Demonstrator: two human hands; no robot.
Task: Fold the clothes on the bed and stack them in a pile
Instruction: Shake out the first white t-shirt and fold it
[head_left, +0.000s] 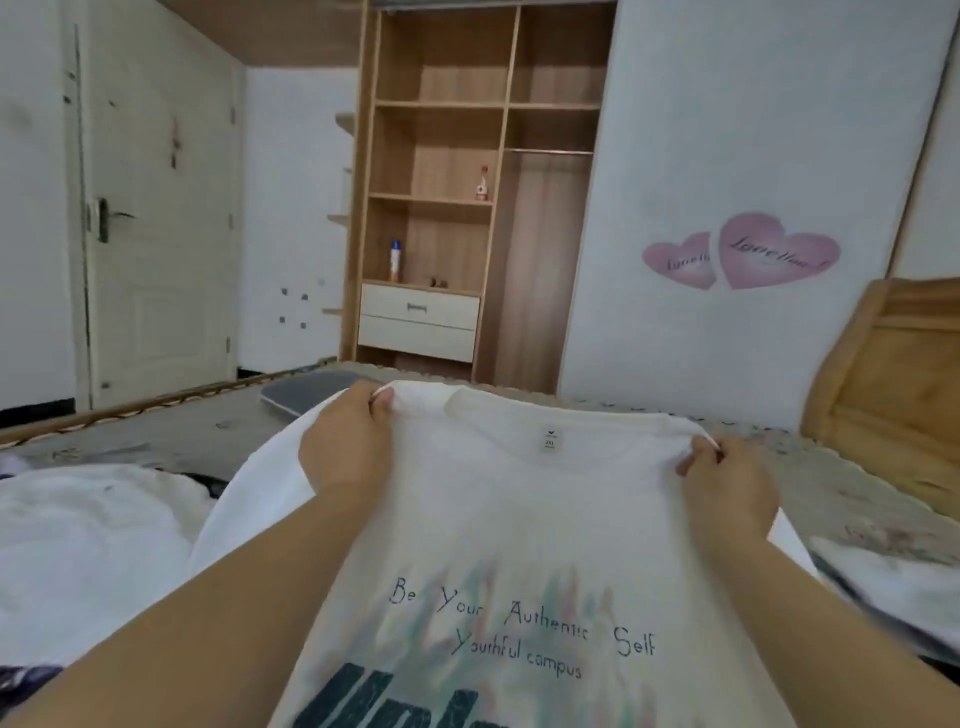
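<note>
Left hand (345, 447) pinches the left shoulder of the white T-shirt (519, 519), fabric caught between thumb and curled fingers; right hand (727, 486) pinches the right shoulder the same way. Between the two grips the neckline sags slightly, size label (549, 439) showing, so the shirt hangs spread with its print (lettering "Be Your Authentic Self") facing the camera. Likely reason for the shoulder hold: it squares the garment before laying it flat for folding. Below and beyond the grips lies the bed (831, 478). Left of the left hand, another white garment (88, 540) lies unfolded; no stacked pile is visible.
</note>
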